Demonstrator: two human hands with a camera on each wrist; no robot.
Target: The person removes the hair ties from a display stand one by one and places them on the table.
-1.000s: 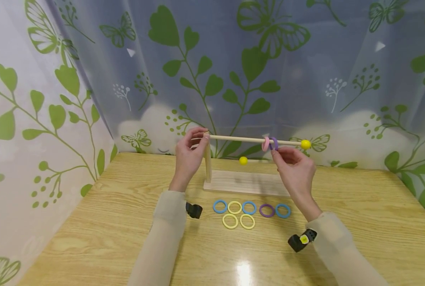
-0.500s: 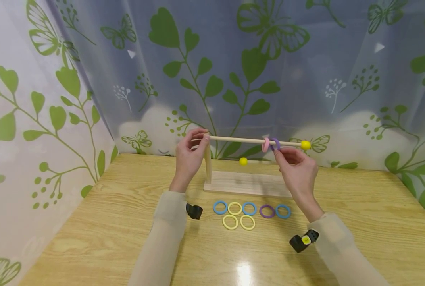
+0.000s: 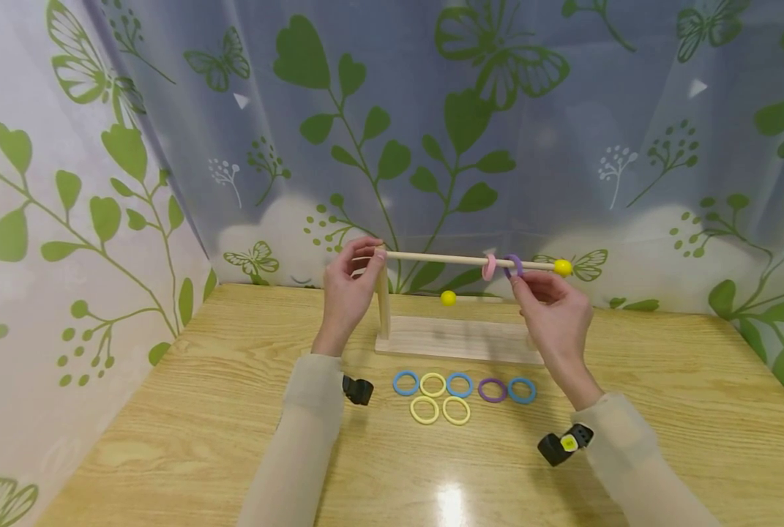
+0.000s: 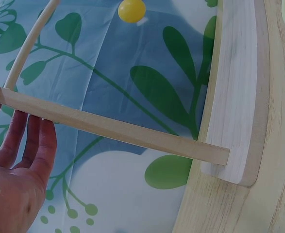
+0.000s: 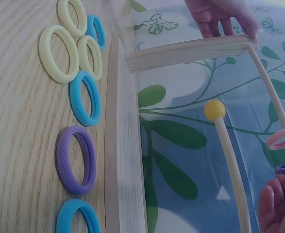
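Observation:
My left hand [image 3: 348, 293] grips the top of the left post [image 4: 113, 124] of a wooden stand. From there the upper rod [image 3: 438, 257] runs rightward to a yellow ball [image 3: 563, 268] at its end. A pink hair tie [image 3: 489, 268] hangs round this rod. Just to its right a purple hair tie [image 3: 514, 265] also encircles the rod, pinched by thumb and fingers of my right hand [image 3: 558, 315]. In the right wrist view that purple tie is partly hidden by the fingers. The stand's base [image 3: 457, 338] rests on the table.
Nearer me than the base lie several loose hair ties: blue [image 3: 405, 383], yellow [image 3: 425, 410] and one purple [image 3: 493, 390]. A lower rod [image 5: 233, 177] ends in another yellow ball [image 3: 448, 298]. Behind the table [image 3: 233, 439] hangs a patterned curtain [image 3: 392, 132].
My right hand has shifted slightly right along the upper rod with the purple hair tie, widening its gap from the pink one. The left hand stays at the post.

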